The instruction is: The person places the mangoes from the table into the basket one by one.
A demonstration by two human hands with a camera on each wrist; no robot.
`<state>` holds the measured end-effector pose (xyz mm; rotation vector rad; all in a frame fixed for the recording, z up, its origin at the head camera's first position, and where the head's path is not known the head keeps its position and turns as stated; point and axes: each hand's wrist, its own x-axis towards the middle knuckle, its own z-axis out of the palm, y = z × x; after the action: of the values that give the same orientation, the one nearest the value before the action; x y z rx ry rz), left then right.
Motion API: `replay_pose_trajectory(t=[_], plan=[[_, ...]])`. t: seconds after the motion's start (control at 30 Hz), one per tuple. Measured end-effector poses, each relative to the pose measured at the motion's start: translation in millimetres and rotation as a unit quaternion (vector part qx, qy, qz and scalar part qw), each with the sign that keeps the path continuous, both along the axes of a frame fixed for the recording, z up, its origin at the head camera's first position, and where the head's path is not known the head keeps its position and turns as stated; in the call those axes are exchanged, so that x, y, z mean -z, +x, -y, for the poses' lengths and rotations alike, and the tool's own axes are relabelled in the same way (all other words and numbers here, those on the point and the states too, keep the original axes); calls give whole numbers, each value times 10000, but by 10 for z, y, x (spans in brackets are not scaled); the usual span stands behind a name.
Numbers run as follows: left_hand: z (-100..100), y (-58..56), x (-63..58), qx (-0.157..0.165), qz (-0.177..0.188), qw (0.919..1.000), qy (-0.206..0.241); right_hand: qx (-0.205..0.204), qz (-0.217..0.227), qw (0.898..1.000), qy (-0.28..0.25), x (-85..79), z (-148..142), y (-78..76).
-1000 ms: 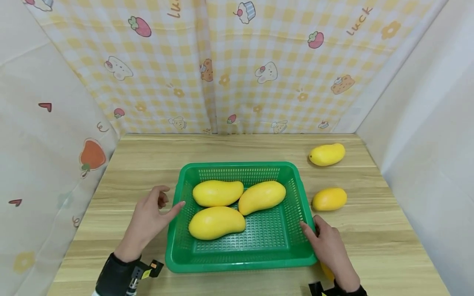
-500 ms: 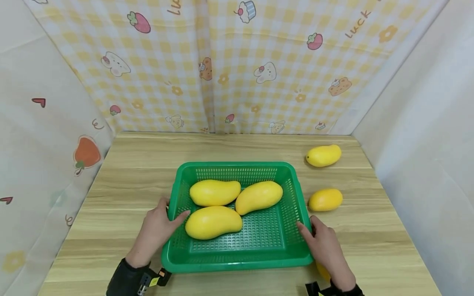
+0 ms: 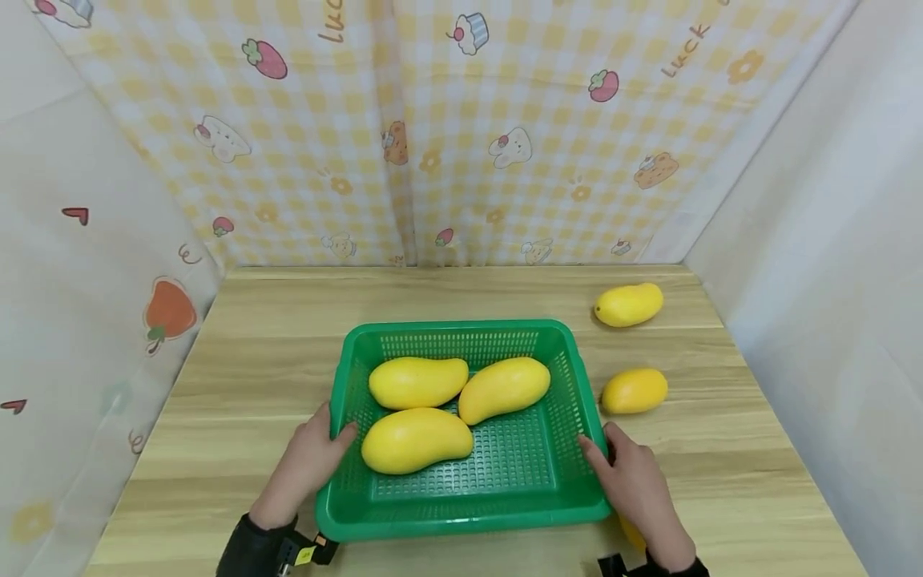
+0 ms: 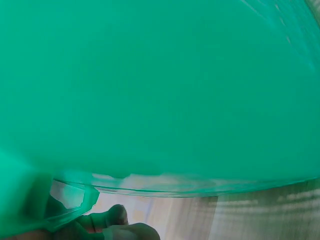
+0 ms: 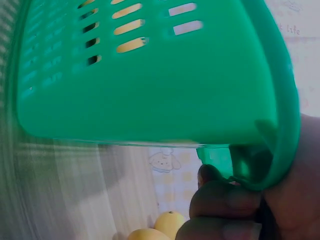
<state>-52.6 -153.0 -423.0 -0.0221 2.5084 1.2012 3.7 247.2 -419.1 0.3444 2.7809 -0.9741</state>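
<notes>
A green plastic basket [image 3: 461, 529] with slotted walls stands between the two hands. Three yellow mangoes lie in it: one at the back left [image 3: 418, 382], one at the right [image 3: 505, 390] and one in front [image 3: 417, 441]. My left hand [image 3: 310, 461] grips the left rim, thumb on the inner side; its fingertips [image 4: 117, 216] show beneath the rim in the left wrist view. On the opposite side my right hand [image 3: 634, 477] holds the right rim, thumb inside and fingers [image 5: 220, 200] curled under it.
Right of the basket, one mango [image 3: 629, 305] lies far back and another [image 3: 634, 391] nearer. A further mango [image 3: 631, 533] is mostly hidden by the right hand and basket. A checked curtain [image 3: 461, 160] backs the wooden table [image 3: 274, 320]; white cloth hangs on both sides.
My left hand has moved right onto the basket's left rim and gripped it, then slid a little nearer along it. The right hand keeps its hold; the mangoes stay in place.
</notes>
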Motion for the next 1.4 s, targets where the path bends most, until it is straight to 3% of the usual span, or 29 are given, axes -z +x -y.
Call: replay_pose_trajectory(t=[0.17, 0.4, 0.67, 0.83, 1.03, 1.2, 1.4], plan=[[31, 34, 20, -86, 16, 9999, 60, -167, -20, 9994, 299, 12, 14, 24], [53, 48, -8, 11, 110, 9999, 71, -474, 279, 9975, 444, -16, 3, 20], [28, 68, 10, -52, 204, 9995, 240, -1166, 374, 9907, 593, -204, -161, -63], [8, 73, 23, -103, 179, 9991, 363, -1548, -205, 9826, 1005, -363, -358, -199], [12, 60, 34, -140, 180, 9989, 419, -1611, -1112, 9695, 1477, -459, -613, -400], [27, 35, 43, -132, 229, 9986, 449, -1619, -1750, 9560, 1711, -383, -789, -536], [8, 12, 53, -102, 136, 9992, 350, -1839, -2235, 9457, 1482, -178, -923, -699]])
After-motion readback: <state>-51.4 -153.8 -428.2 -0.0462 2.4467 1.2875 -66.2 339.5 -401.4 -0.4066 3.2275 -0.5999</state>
